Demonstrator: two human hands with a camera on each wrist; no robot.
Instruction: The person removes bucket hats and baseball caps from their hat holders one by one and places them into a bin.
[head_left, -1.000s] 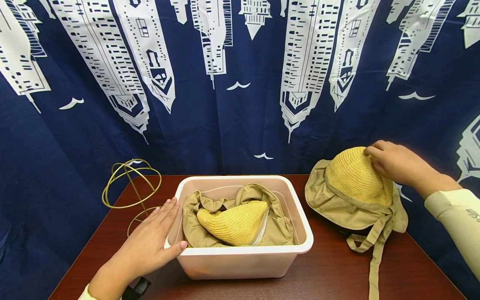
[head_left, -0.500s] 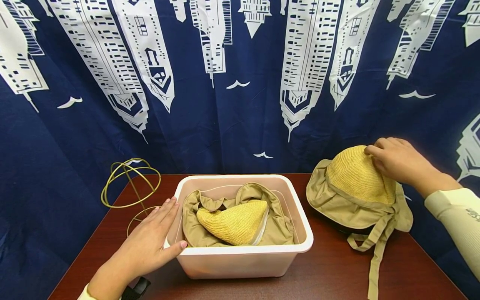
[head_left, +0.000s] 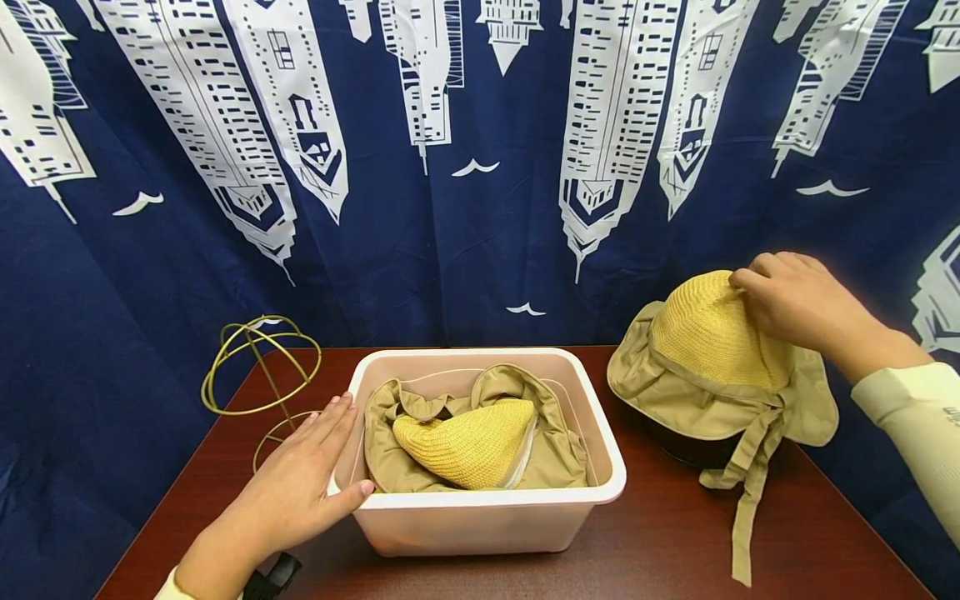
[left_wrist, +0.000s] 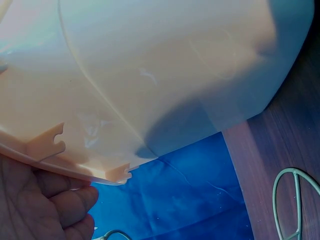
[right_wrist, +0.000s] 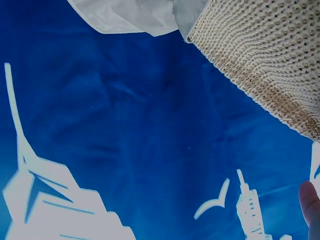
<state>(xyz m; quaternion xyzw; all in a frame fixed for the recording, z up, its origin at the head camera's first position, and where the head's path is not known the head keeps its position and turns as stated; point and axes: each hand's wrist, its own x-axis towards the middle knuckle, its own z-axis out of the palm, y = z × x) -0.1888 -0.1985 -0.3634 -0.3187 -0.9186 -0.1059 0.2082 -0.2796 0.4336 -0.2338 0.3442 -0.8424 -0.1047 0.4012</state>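
At the right of the head view my right hand [head_left: 802, 300] pinches the top of a sun hat [head_left: 697, 333] with a yellow woven crown and a khaki brim. The hat hangs tilted over the table, its cloth ties trailing down. In the right wrist view the crown [right_wrist: 265, 55] fills the upper right corner; only a fingertip shows there. My left hand [head_left: 300, 479] rests on the left rim of a pale pink plastic bin [head_left: 480, 525], fingers straight. A second yellow and khaki hat [head_left: 472, 446] lies folded inside the bin. From the left wrist camera the bin's outer wall [left_wrist: 165, 75] shows above my fingers.
Behind the bin's left side stands a gold wire hat stand [head_left: 262, 367], partly hidden by my left hand. The brown wooden table [head_left: 660, 550] ends at a dark blue curtain [head_left: 480, 233] with white buildings printed on it.
My right hand has risen slightly with the hat, and the brim and ties have come up with it. The left hand and the bin have stayed in place.
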